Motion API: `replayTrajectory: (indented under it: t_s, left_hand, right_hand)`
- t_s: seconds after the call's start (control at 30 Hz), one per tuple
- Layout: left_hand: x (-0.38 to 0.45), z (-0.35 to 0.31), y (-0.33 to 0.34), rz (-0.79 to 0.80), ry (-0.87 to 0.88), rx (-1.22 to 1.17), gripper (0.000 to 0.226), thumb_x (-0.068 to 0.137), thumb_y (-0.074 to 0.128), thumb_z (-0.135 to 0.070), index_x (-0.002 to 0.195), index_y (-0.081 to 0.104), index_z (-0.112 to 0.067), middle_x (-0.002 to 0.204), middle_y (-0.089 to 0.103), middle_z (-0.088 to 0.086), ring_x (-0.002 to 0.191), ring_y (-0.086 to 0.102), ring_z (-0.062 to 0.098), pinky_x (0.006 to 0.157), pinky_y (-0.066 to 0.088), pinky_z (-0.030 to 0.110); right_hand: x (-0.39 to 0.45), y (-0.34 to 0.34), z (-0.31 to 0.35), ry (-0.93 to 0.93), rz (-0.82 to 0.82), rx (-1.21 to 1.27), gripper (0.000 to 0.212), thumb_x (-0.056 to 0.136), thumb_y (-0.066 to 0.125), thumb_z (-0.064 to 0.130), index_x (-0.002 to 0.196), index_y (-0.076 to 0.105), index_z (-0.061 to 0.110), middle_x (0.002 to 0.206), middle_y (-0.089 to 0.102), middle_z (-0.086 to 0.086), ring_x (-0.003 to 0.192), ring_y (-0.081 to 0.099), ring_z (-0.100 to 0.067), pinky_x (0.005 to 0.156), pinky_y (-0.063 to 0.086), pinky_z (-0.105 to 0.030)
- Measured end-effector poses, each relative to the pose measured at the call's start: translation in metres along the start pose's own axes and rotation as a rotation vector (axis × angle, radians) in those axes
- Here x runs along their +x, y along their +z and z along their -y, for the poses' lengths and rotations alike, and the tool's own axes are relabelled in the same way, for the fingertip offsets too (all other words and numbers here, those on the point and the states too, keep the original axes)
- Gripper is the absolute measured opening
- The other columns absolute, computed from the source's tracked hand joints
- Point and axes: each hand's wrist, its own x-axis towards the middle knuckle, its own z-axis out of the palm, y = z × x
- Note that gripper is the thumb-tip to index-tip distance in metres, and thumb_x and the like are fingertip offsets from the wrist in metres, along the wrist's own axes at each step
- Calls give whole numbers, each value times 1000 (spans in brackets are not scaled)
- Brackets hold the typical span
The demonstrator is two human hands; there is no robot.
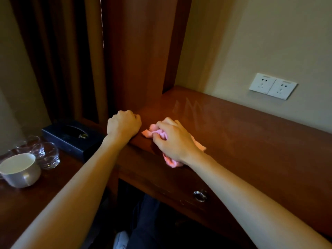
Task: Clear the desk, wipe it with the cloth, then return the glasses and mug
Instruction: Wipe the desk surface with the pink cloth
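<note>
My right hand [172, 141] grips the bunched pink cloth [168, 159] at the desk's [251, 141] left front corner to wipe, my empty left fist [123, 125] braces alongside, mug [20, 169] and glasses [45, 155] parked aside.

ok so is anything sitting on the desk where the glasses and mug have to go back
Only the pink cloth under the right hand, with the left hand at the desk edge. Glasses and mug wait on the lower surface.

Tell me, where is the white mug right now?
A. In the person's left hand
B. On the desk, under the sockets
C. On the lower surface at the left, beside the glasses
C: the white mug stands on the lower surface at the left, next to the glasses.
</note>
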Motion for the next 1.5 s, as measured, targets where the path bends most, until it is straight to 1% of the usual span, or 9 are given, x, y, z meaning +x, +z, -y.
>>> replayTrajectory:
  t_s: [0.17,0.4,0.6,0.7,0.87,1.17,1.23,1.33,1.5]
  left_hand:
    - [9,5,11,-27,-7,45,34,99,42,-34,88,64,-10,82,61,9,70,60,33,71,55,42]
    - [17,9,20,-60,10,152,38,101,38,-40,100,64,-13,94,61,14,84,62,41,70,46,41]
    - [22,9,18,-9,-16,133,37,103,37,-41,98,59,-12,76,43,2,64,47,26,66,43,40]
    - [24,10,17,21,-14,107,38,102,36,-43,101,60,-13,82,50,5,75,58,32,74,54,45]
    - [20,10,12,27,-6,98,43,101,38,-46,111,64,-13,100,62,14,89,64,41,79,53,45]
    - [7,4,2,75,-26,49,44,99,42,-45,108,66,-9,97,65,14,82,63,36,77,53,43]
    - [7,2,1,74,-11,14,43,98,46,-45,116,63,-9,108,64,15,90,63,36,79,53,44]
    - [6,1,2,-9,179,23,57,94,55,-45,144,48,-18,143,44,12,126,46,36,90,49,50]
    - [10,2,6,214,260,78,57,98,40,-61,151,37,-41,156,35,-5,139,38,25,97,44,47]
  right_hand:
    - [17,4,-11,-41,-10,56,25,100,55,42,119,68,31,112,56,14,106,50,-11,75,44,-28]
    - [101,28,-41,5,-57,-29,19,98,54,44,109,64,33,105,50,11,107,51,-21,73,36,-34]
    - [164,42,-57,142,-87,-82,23,100,53,40,115,67,30,120,59,1,114,52,-25,80,37,-36]
    - [172,45,-55,215,-113,-132,27,102,51,36,122,66,27,129,58,-2,119,50,-26,82,39,-36]
    - [144,39,-42,238,-86,-152,32,102,46,34,128,62,24,133,56,-7,122,49,-32,82,37,-37]
    - [7,0,5,84,28,-56,30,101,48,40,126,62,33,125,55,5,116,50,-23,88,45,-39]
    - [-12,-7,7,61,65,-33,33,99,50,44,129,61,35,129,53,9,119,48,-19,90,44,-37]
    - [-17,-17,1,45,120,27,42,94,54,50,134,60,40,137,52,18,126,45,-11,98,44,-39]
    - [15,-13,-19,57,63,-20,39,101,48,47,137,59,39,142,51,16,129,46,-13,101,46,-40]
